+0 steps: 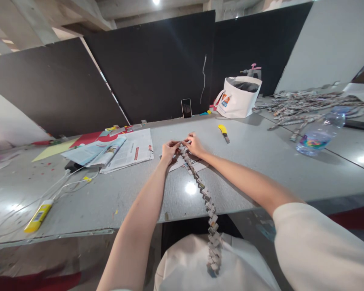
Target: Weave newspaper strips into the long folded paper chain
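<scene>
A long zigzag chain of folded newspaper strips [211,216] runs from my fingers over the table edge down to my lap. Its far end is pinched between my left hand [169,151] on one side and my right hand [193,144] on the other, thumbs and fingertips close together. Under my hands lie loose newspaper pieces [197,165], partly covered by the chain and my fingers. The exact fold between my fingertips is too small to make out. Beyond my right hand a yellow box cutter [223,132] rests on the grey table.
Left of my hands lie stacked newspapers [133,151] and a yellow-labelled power strip [39,216] with white cables. A phone [186,108] leans on the black partition. To the right are a white bag [239,99], a plastic bottle [321,133] and many rolled newspaper strips [306,107].
</scene>
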A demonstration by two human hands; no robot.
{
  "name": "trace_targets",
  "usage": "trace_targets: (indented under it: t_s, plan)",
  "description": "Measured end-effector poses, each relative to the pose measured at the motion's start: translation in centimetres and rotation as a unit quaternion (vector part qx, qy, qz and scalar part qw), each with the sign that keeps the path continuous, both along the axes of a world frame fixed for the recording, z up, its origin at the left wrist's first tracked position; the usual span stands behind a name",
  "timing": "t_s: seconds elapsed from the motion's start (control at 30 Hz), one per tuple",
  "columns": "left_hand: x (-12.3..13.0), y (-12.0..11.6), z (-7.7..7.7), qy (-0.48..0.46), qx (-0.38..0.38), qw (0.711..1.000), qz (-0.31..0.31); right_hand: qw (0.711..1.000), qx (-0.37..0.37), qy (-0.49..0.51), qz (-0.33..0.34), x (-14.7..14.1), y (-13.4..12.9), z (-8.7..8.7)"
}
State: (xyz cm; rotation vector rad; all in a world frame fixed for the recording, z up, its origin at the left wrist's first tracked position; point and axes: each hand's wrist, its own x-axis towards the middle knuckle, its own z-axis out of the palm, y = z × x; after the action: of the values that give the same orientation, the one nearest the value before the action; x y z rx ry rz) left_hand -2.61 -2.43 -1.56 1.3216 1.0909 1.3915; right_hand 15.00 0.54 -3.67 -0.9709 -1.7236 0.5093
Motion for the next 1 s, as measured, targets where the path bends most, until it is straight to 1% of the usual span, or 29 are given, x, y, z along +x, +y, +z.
trace_targets:
  t_s: [0.17, 0.33, 0.47, 0.57, 0.73, 0.93, 1.0]
  plan:
    - [0.0, -0.1, 0.1, 0.022, 0.015, 1.0, 0.005, 1.0, 0.008, -0.012, 0.01, 0.0, -0.4, 0.4]
    - [0.0, 0.0, 0.2, 0.004, -0.001, 1.0, 0.014, 1.0, -0.002, -0.006, -0.009, -0.2, -0.8, 0.9]
    - [0.1, 0.1, 0.3, 0.004, -0.007, 1.0, 0.023, 0.999, -0.032, -0.017, -0.011, -0.5, -1.2, 1.4]
    - [0.0, 0.2, 0.2, 0.003, -0.003, 0.999, 0.032, 0.997, -0.051, -0.056, 0.018, -0.5, -1.6, 1.8]
    - [-0.2, 0.6, 0.0, -0.005, -0.006, 0.999, 0.049, 0.993, -0.044, -0.074, 0.08, -0.3, -2.1, 2.3]
    - [-0.1, 0.4, 0.0, -0.01, 0.001, 0.999, 0.036, 0.989, -0.05, -0.081, 0.113, -0.1, -2.6, 2.6]
    - [-0.1, 0.2, 0.1, -0.01, -0.001, 1.0, 0.025, 0.99, -0.042, -0.073, 0.111, -0.1, -2.7, 2.6]
